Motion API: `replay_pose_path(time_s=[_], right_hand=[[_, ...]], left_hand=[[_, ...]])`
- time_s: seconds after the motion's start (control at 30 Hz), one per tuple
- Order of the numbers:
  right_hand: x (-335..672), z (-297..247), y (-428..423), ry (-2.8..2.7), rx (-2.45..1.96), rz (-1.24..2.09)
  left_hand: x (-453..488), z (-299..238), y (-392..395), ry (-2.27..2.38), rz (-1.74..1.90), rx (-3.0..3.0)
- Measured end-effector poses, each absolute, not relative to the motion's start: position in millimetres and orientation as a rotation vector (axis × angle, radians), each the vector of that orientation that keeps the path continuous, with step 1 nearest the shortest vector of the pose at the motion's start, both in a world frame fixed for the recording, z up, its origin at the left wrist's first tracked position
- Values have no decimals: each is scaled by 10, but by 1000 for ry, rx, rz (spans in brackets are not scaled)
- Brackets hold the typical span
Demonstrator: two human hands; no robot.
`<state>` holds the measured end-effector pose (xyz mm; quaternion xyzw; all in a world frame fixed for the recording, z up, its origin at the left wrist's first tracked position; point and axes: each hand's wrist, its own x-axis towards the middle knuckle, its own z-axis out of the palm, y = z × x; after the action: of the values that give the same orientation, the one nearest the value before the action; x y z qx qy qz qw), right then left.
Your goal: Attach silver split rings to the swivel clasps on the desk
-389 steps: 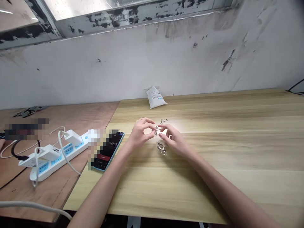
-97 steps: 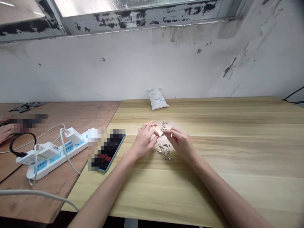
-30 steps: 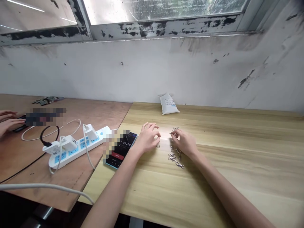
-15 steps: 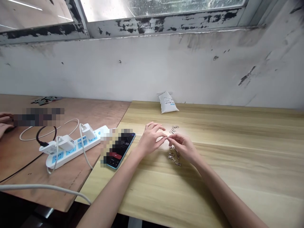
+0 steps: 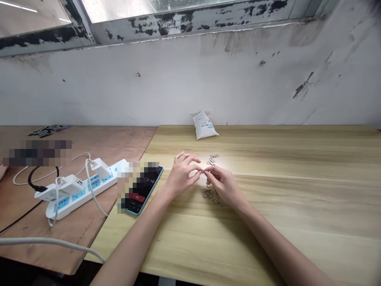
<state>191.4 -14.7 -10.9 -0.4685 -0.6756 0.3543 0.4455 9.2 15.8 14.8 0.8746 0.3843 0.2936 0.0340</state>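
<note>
Small silver swivel clasps (image 5: 208,193) in loose clusters

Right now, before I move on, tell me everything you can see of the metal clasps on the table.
They are small, shiny, silver-coloured snap clasps, too small here to show fine detail. They lie loosely on the pale wooden table in two groups: the far group beyond the hands, and the near group, partly hidden by the right hand. The held clasp seems pinched between the fingertips of that hand and the left hand.
</note>
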Motion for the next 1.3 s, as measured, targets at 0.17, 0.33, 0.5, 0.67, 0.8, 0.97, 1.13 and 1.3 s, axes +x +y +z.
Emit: replay_pose_path(time_s=[0.17,0.33,0.5,0.67,0.8,0.97,1.13,1.3], right_hand=[[1916,-95,-161,-1721,-1168,790],[1920,-85,-160,-1626,-1124,925],[1923,-117,-135,-1508,-1081,1115],[1921,-109,-135,-1464,-1011,1206],[1915,-83,-156,-1458,-1002,1204],[1894,-56,-179,-1447,-996,1165],[1897,-35,-180,-1443,-1012,1124],[1942,-53,-151,-1463,-970,1175]], left_hand=[[96,166,144,1217,914,2624],[89,168,151,1160,864,2720],[88,178,146,1154,850,2736],[106,207,106,1112,846,2622],[115,212,105,1129,877,2522],[123,213,112,1163,911,2438],[127,235,105,1120,954,2396],[120,237,99,1104,1024,2436]])
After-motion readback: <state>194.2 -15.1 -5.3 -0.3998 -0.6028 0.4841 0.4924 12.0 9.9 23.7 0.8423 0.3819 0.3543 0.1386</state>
